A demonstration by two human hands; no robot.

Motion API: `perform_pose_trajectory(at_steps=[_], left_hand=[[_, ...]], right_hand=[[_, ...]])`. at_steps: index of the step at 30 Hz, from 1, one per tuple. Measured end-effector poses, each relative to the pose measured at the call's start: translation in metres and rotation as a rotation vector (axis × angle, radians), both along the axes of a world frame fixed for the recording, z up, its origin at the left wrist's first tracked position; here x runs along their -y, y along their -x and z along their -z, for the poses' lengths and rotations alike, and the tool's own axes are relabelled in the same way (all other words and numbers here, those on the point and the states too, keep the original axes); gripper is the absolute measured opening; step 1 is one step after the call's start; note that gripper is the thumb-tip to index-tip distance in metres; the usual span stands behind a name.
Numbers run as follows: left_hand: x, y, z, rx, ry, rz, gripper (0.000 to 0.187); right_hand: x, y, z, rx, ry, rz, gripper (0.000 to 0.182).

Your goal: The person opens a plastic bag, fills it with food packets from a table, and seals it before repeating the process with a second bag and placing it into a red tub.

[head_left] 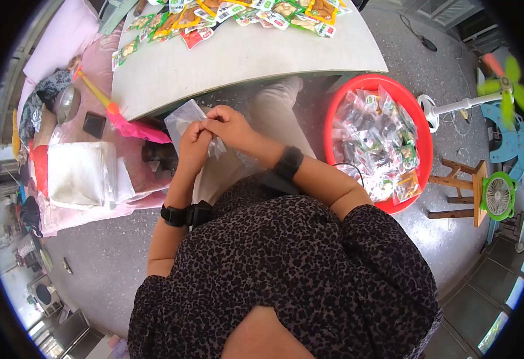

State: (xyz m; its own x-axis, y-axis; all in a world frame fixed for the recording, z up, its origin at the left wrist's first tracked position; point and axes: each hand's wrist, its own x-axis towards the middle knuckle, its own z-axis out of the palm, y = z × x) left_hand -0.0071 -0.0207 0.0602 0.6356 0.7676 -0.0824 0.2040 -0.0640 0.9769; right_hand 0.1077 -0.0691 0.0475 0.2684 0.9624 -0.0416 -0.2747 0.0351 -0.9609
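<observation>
Both of my hands meet above my lap, just off the near edge of the table. My left hand point(193, 147) is closed, its thumb and fingers pinching a clear plastic bag point(182, 117). Against it, my right hand point(228, 126) is closed too, its fingertips pinching at the same bag's edge. The bag sticks out past the left hand, and part of it hangs below the fingers. Its contents, if any, cannot be made out.
Several colourful snack packets point(197, 37) lie across the back of the white table point(256, 57). At my right stands a red tub point(427, 149) full of filled clear bags. A pink-covered surface at left bears a stack of clear bags point(82, 175) and a phone point(94, 124).
</observation>
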Motion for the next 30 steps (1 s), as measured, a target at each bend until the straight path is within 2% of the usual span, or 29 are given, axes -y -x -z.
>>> perform_pose_trajectory(at_steps=[5,9,12,15,17,20,21,23,29,30], left_hand=[[-0.001,0.0,-0.003,-0.024,-0.016,-0.037,0.008],[-0.002,0.002,-0.007,0.001,-0.044,-0.09,0.007],[-0.004,0.004,-0.01,-0.023,-0.13,-0.164,0.009],[-0.013,0.007,-0.006,0.057,-0.21,-0.269,0.008],[-0.018,0.007,-0.013,0.052,-0.482,-0.351,0.006],[-0.023,0.001,-0.034,0.003,-0.897,-0.334,0.004],[-0.025,-0.001,-0.039,-0.023,-1.037,-0.303,0.004],[-0.019,-0.008,-0.043,-0.039,-1.094,-0.242,0.006],[-0.031,-0.016,-0.051,-0.027,-1.374,-0.149,0.014],[-0.034,-0.017,-0.054,-0.024,-1.392,-0.136,0.015]], right_hand=[[-0.005,0.001,0.006,-0.035,0.0,0.006,0.01],[-0.002,0.003,-0.012,-0.174,0.058,0.006,0.013],[-0.007,0.005,-0.014,-0.279,0.081,0.032,0.014],[-0.009,-0.001,-0.02,-0.348,0.12,0.059,0.012],[-0.012,-0.006,-0.019,-0.324,0.138,0.078,0.012],[-0.015,-0.014,-0.031,0.16,0.049,-0.013,0.009],[-0.02,-0.013,-0.027,0.207,0.01,-0.01,0.008],[-0.031,-0.008,-0.013,0.302,-0.073,0.001,0.006],[-0.046,-0.005,-0.032,-0.089,-0.136,0.029,0.006],[-0.049,-0.007,-0.035,-0.07,-0.126,0.033,0.007]])
